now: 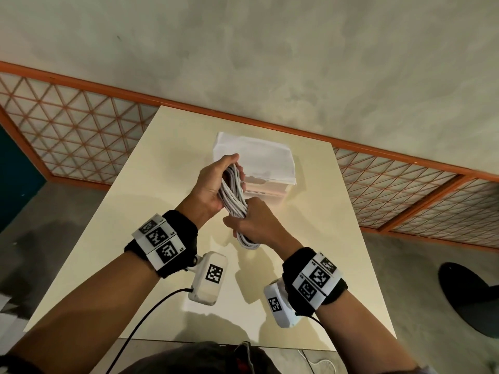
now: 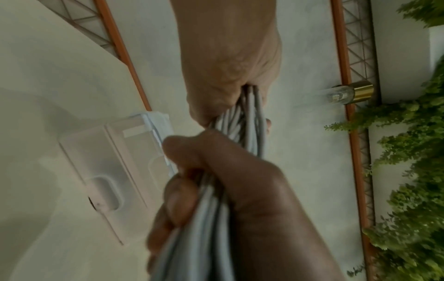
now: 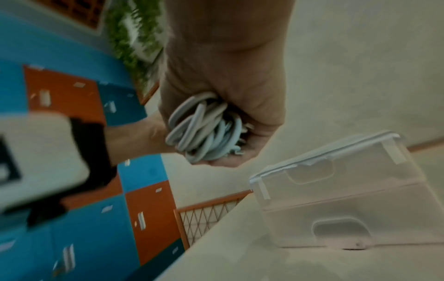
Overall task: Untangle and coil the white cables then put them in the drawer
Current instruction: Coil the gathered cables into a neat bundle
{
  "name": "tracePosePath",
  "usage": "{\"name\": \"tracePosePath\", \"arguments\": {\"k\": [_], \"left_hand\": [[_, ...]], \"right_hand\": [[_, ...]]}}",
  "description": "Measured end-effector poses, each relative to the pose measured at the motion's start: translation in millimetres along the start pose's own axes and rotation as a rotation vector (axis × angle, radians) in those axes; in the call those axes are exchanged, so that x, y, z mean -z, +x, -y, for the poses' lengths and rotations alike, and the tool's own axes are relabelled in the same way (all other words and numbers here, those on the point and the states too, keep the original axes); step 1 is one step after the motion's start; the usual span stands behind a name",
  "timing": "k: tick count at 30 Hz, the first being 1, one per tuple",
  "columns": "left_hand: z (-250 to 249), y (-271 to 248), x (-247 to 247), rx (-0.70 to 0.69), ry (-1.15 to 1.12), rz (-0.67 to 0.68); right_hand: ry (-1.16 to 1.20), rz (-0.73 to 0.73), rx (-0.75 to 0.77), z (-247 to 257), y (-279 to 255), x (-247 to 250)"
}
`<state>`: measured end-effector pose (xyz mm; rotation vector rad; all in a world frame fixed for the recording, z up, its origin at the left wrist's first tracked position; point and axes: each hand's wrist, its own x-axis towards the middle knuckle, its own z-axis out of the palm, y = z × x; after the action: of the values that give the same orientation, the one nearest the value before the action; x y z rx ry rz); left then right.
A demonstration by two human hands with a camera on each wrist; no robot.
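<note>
A bundle of coiled white cables is held upright above the cream table. My left hand grips the bundle's upper part, fingers curled round the strands. My right hand grips it lower down, and the loop ends hang below the fist. The left wrist view shows the cables running between my left hand and right hand. From the right wrist I see my right hand round the loop ends. Just beyond stands the translucent two-drawer unit, both drawers pushed in.
A white sheet covers the drawer unit's top. An orange lattice fence runs behind the table. A black round base sits on the floor at right. Blue and orange lockers and green plants are farther off.
</note>
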<state>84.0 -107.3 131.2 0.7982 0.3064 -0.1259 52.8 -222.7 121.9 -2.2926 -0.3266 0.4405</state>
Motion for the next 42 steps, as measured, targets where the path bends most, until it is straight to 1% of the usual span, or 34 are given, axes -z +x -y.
{"name": "tracePosePath", "arguments": {"k": [3, 5, 7, 8, 9, 11, 13, 15, 17, 21, 24, 29, 32, 34, 36, 39, 42], "left_hand": [[5.1, 2.3, 0.9, 0.053, 0.027, -0.095], [8.1, 3.7, 0.9, 0.064, 0.042, -0.143], [12.0, 5.0, 1.0, 0.07, 0.052, -0.166], [13.3, 5.0, 1.2, 0.077, 0.057, -0.161], [14.1, 4.3, 1.6, 0.089, 0.062, -0.133], [13.1, 0.6, 2.9, 0.14, 0.055, -0.021], [10.7, -4.3, 6.8, 0.201, -0.024, 0.084], [9.5, -7.9, 10.2, 0.217, -0.125, 0.147], [10.5, -10.0, 9.6, 0.206, -0.141, 0.169], [14.6, -6.1, 6.1, 0.146, -0.043, 0.153], [17.6, -4.3, 2.5, 0.107, -0.035, 0.12], [24.0, -1.1, -3.2, 0.123, 0.05, -0.019], [29.7, 2.3, -2.0, 0.167, 0.082, -0.024], [33.5, 4.6, -0.4, 0.193, 0.067, -0.004], [36.9, 7.3, 1.4, 0.203, 0.045, 0.053], [41.1, 10.3, 3.2, 0.209, 0.006, 0.162], [45.8, 14.3, 7.5, 0.23, -0.033, 0.218]], "right_hand": [[-0.13, -0.04, 0.043, -3.4, -3.2, -7.9], [-0.236, -0.07, 0.06, -5.2, -5.7, -11.5], [-0.305, -0.083, 0.063, -6.5, -7.6, -10.4], [-0.298, -0.067, 0.059, -8.0, -7.6, -8.8], [-0.252, -0.04, 0.054, -10.0, -6.9, -6.9], [-0.095, -0.001, 0.017, -15.4, -4.9, -1.2], [0.021, 0.045, -0.02, -18.9, -4.5, 5.9], [0.074, 0.092, -0.035, -21.5, -5.5, 10.4], [0.098, 0.11, -0.035, -23.4, -6.2, 11.7], [0.061, 0.08, -0.063, -29.4, -2.7, 7.8], [-0.008, 0.044, -0.022, -31.0, -3.4, 3.0], [-0.177, 0.01, 0.05, -35.1, -7.2, -4.2], [-0.307, 0.033, 0.093, -40.6, -9.4, -2.7], [-0.342, 0.076, 0.116, -45.9, -9.1, 0.9], [-0.256, 0.137, 0.125, -51.9, -8.1, 6.6], [-0.029, 0.232, 0.124, -59.8, -7.0, 13.6], [0.181, 0.31, 0.091, -63.8, -6.3, 12.6]]}}
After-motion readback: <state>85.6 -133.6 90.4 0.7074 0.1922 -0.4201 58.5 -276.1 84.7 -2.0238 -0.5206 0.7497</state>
